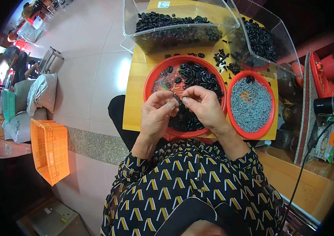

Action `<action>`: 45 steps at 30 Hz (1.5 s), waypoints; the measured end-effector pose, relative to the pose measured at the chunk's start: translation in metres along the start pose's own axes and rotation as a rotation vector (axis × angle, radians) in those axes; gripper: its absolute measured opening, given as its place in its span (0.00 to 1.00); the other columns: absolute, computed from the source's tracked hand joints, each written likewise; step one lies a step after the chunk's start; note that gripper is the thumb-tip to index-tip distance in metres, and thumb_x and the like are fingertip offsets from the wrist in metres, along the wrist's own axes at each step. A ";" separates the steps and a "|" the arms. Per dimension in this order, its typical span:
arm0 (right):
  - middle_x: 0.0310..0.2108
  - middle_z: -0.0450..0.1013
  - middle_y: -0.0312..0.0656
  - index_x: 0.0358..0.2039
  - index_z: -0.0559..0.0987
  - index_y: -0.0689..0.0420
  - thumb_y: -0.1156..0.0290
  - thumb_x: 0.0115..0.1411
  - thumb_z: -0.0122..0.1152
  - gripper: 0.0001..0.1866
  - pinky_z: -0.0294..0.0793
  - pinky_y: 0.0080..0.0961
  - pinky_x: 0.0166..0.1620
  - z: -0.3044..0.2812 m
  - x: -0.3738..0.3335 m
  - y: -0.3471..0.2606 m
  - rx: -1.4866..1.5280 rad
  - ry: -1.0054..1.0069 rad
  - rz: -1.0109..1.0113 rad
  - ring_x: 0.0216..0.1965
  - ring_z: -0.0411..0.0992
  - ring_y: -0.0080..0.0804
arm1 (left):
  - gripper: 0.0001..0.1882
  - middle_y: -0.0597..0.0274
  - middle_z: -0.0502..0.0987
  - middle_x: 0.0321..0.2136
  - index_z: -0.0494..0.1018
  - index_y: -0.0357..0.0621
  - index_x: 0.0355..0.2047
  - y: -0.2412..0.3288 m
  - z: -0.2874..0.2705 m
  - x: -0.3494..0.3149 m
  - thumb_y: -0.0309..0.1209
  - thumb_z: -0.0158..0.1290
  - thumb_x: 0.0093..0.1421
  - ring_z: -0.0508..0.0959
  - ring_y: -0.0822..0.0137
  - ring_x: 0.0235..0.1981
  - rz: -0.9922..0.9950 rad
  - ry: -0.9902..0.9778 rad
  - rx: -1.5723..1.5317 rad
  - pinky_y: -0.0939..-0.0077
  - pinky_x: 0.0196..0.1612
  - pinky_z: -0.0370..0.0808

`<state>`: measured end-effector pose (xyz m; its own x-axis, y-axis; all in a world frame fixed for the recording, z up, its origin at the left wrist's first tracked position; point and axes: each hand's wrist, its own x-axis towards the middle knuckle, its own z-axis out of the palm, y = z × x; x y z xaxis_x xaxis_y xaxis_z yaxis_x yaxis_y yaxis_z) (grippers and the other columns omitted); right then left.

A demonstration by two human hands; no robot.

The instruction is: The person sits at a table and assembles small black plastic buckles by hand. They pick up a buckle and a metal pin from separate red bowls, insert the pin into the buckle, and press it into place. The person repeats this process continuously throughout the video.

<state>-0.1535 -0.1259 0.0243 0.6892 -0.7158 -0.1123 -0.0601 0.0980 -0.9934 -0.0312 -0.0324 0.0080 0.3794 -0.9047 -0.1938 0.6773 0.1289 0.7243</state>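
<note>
My left hand [156, 117] and my right hand [205, 107] are held close together over a round red tray [147, 83]. Thumb and fingertips are pinched on each hand; whatever they hold is too small or hidden to make out. Many small black oval plastic pieces with holes [199, 74] fill the tray's right side and lower part. Toward its left lie a few loose black pieces and small screws over a patterned bottom. Right of this tray stands a second red tray [272, 112], heaped with small silvery screws [250, 105].
On the yellow table [136, 74], a clear plastic bin [129, 24] of black pieces stands behind the trays. Another clear bin [289, 43] is at the back right. Loose black parts [221, 59] lie between. An orange crate [51, 151] stands left; people are farther off.
</note>
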 end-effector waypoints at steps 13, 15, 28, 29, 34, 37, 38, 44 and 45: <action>0.28 0.69 0.35 0.33 0.71 0.64 0.81 0.52 0.52 0.06 0.73 0.12 0.28 0.013 -0.024 -0.009 0.075 0.076 -0.008 0.27 0.69 0.17 | 0.12 0.58 0.73 0.29 0.66 0.35 0.38 -0.009 0.004 -0.006 0.20 0.49 0.52 0.74 0.66 0.30 -0.016 -0.025 -0.146 0.75 0.35 0.72; 0.27 0.69 0.35 0.32 0.71 0.64 0.81 0.52 0.53 0.06 0.73 0.12 0.28 0.013 -0.024 -0.007 0.050 0.081 -0.016 0.26 0.69 0.16 | 0.11 0.58 0.73 0.29 0.66 0.35 0.38 -0.010 0.004 -0.006 0.20 0.49 0.52 0.74 0.67 0.30 -0.005 -0.024 -0.143 0.75 0.35 0.72; 0.24 0.69 0.34 0.29 0.71 0.63 0.81 0.52 0.53 0.03 0.72 0.11 0.26 0.017 -0.025 -0.004 -0.082 0.136 -0.040 0.23 0.69 0.15 | 0.10 0.60 0.73 0.27 0.68 0.34 0.35 -0.014 0.009 -0.012 0.19 0.51 0.51 0.73 0.72 0.27 0.171 0.040 0.096 0.80 0.32 0.71; 0.23 0.69 0.34 0.29 0.71 0.63 0.81 0.52 0.53 0.03 0.72 0.11 0.26 0.016 -0.025 -0.004 -0.089 0.138 -0.040 0.23 0.69 0.15 | 0.10 0.60 0.73 0.26 0.68 0.34 0.35 -0.015 0.008 -0.012 0.19 0.52 0.51 0.73 0.72 0.27 0.182 0.038 0.118 0.80 0.32 0.71; 0.20 0.71 0.36 0.27 0.72 0.64 0.79 0.50 0.55 0.03 0.70 0.15 0.24 0.015 -0.027 -0.005 0.001 0.160 -0.029 0.21 0.69 0.15 | 0.09 0.61 0.72 0.26 0.68 0.33 0.33 -0.012 0.013 -0.011 0.19 0.52 0.50 0.73 0.74 0.27 0.183 0.017 0.233 0.81 0.32 0.71; 0.21 0.71 0.36 0.28 0.72 0.64 0.79 0.51 0.54 0.03 0.71 0.15 0.24 0.013 -0.025 -0.003 -0.031 0.129 -0.048 0.22 0.70 0.17 | 0.09 0.60 0.73 0.27 0.68 0.33 0.34 -0.012 0.015 -0.010 0.18 0.51 0.51 0.73 0.74 0.27 0.193 0.003 0.298 0.82 0.32 0.71; 0.22 0.71 0.36 0.28 0.72 0.64 0.79 0.51 0.53 0.03 0.71 0.15 0.24 0.012 -0.025 -0.002 -0.052 0.120 -0.054 0.22 0.70 0.17 | 0.10 0.61 0.73 0.27 0.68 0.33 0.35 -0.012 0.014 -0.008 0.19 0.51 0.51 0.73 0.74 0.27 0.158 0.002 0.303 0.83 0.33 0.71; 0.25 0.70 0.38 0.31 0.70 0.65 0.79 0.54 0.51 0.04 0.73 0.16 0.27 -0.016 -0.022 -0.006 0.117 0.191 -0.060 0.24 0.70 0.20 | 0.10 0.63 0.74 0.29 0.68 0.32 0.38 0.012 0.000 0.006 0.23 0.49 0.55 0.73 0.75 0.29 0.294 0.156 0.590 0.84 0.32 0.71; 0.24 0.70 0.37 0.31 0.70 0.65 0.79 0.54 0.51 0.04 0.73 0.16 0.27 -0.022 -0.022 -0.004 0.106 0.226 -0.073 0.23 0.70 0.19 | 0.08 0.60 0.74 0.28 0.70 0.33 0.35 0.013 -0.009 0.010 0.22 0.49 0.54 0.74 0.72 0.27 0.411 0.164 0.735 0.81 0.30 0.71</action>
<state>-0.1842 -0.1254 0.0304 0.5094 -0.8588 -0.0547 0.0683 0.1037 -0.9923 -0.0127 -0.0365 0.0098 0.6299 -0.7664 0.1257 -0.0931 0.0862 0.9919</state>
